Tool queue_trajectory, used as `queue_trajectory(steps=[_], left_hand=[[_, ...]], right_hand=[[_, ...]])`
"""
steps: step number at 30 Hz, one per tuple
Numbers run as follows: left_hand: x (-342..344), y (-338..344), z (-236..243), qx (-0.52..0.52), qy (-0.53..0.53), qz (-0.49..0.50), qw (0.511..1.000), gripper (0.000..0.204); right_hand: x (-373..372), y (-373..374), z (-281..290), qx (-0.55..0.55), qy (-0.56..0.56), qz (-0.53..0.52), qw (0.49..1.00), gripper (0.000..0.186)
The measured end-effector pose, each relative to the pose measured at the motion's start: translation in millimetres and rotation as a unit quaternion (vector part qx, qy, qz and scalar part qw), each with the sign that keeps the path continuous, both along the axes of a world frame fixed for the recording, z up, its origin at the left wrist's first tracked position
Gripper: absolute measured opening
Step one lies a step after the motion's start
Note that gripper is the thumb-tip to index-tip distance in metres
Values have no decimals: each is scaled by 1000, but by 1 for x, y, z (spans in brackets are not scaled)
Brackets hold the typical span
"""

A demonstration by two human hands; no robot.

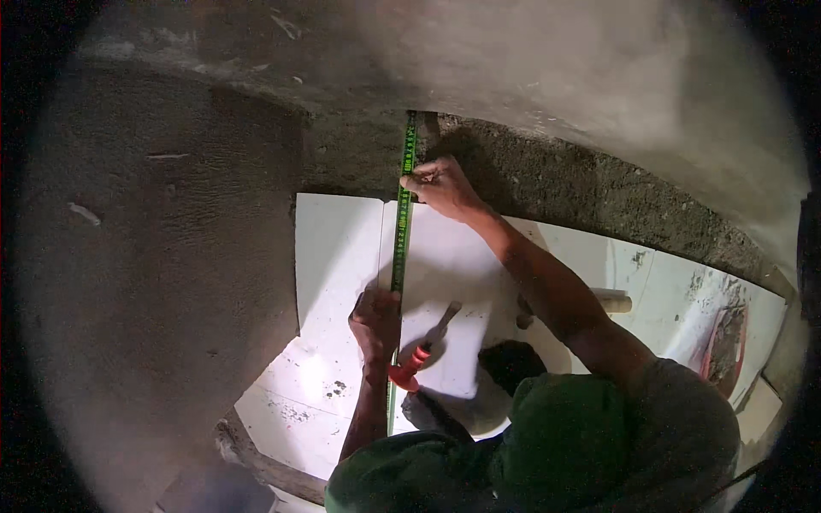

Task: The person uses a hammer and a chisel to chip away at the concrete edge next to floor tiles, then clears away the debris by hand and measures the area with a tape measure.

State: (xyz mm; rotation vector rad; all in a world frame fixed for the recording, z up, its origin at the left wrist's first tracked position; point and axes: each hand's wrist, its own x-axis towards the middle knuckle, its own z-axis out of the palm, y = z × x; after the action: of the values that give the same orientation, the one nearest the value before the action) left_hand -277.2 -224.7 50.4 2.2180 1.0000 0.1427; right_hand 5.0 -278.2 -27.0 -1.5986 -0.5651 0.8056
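Note:
A green tape measure (403, 235) runs lengthwise over white tiles (338, 248), with its far end at the foot of the wall. My right hand (440, 186) pinches the blade of the tape near the tiles' far edge. Closer to me, my left hand (375, 321) is closed on the tape, its fingers partly in shadow. Below the left hand, a red-handled tool (412, 366) with a flat greyish blade lies on the tile. The near part of the tape passes beside that tool toward my body.
Rough grey mortar (547, 175) fills the strip between tiles and wall (581, 60). Bare dark floor (162, 239) spreads on the left. A pale cylinder (616, 302) lies beyond my right forearm. At far right sits a red-rimmed container (727, 350) holding grey material. Dark shoes (511, 363) rest on the tiles.

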Motion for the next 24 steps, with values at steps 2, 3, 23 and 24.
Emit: queue_trajectory(steps=[2,3,23,24], left_hand=[[-2,-1,-3,-38,-18,43,998,18],[-2,-1,-4,-91,-24,84,992,18],[-7,-4,-4,-59,-49,47,996,18],[-7,-4,-4,-33,-13,45,998,17]], right_hand=[[1,0,-3,-27,-9,12,1000,27],[2,0,-4,-18,-11,12,1000,27],[0,-2,7,14,64,9,998,34],[0,-1,6,14,97,3,995,33]])
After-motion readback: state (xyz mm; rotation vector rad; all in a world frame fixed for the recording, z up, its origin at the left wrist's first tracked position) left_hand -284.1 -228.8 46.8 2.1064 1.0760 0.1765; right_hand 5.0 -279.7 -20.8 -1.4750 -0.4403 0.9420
